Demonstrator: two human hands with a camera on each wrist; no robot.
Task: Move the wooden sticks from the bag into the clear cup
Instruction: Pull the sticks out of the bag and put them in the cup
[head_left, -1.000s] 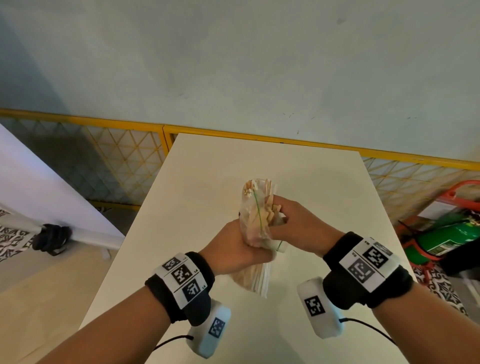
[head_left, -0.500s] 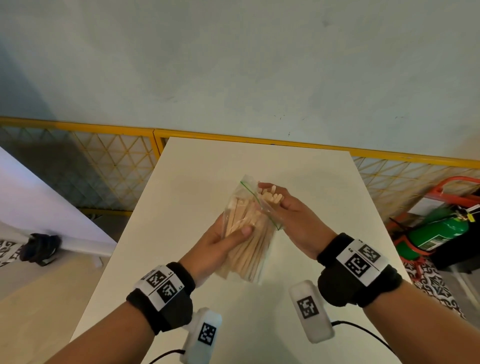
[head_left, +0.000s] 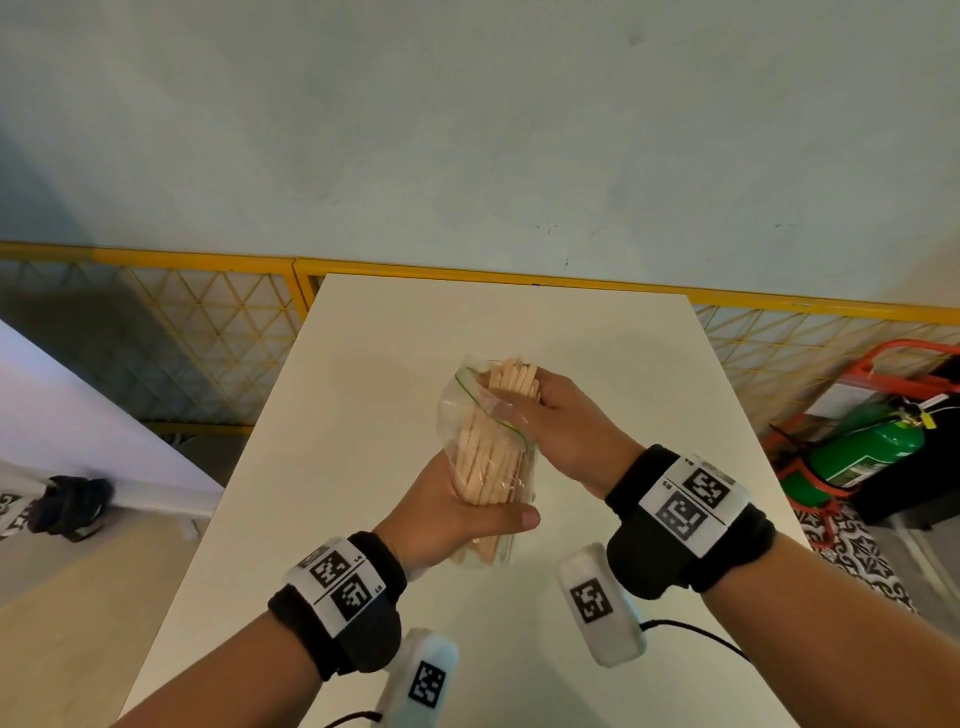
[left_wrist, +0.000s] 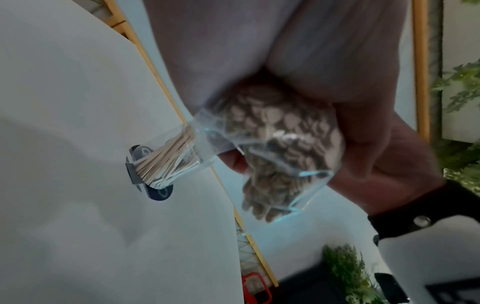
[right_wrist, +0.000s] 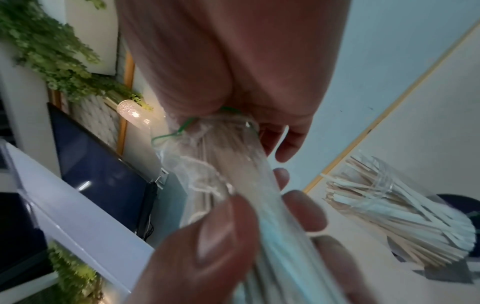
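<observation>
Left of the bag (head_left: 485, 457), the left hand (head_left: 447, 514) is wrapping around its lower half, thumb crossing the front near the bottom and fingers (right_wrist: 303, 211) curling behind, so the bundle is being held upright above the tabletop (head_left: 363, 364). That grip is probably best kept low on the bag and firm, since the plastic is looking thin and slippery and the sticks inside could slide as a loose mass.

At the bag itself, the wooden sticks (head_left: 511, 376) are poking out of the green-edged mouth, most of their length sitting inside.

Right of the bag, the right hand (head_left: 550, 426) is reaching into the mouth, its fingers closing on the upper ends of the sticks; how many it is pinching cannot be told. A good pull here would likely be straight along the sticks, away from the left hand, taking a modest bunch so none are snagging the zip edge or fanning out.

Further right of the bag in the right wrist view, the clear cup (right_wrist: 405, 222) is standing on the tabletop, already holding many sticks leaning outward. Fresh ones should probably be lowered end-first into the remaining gap.
</observation>
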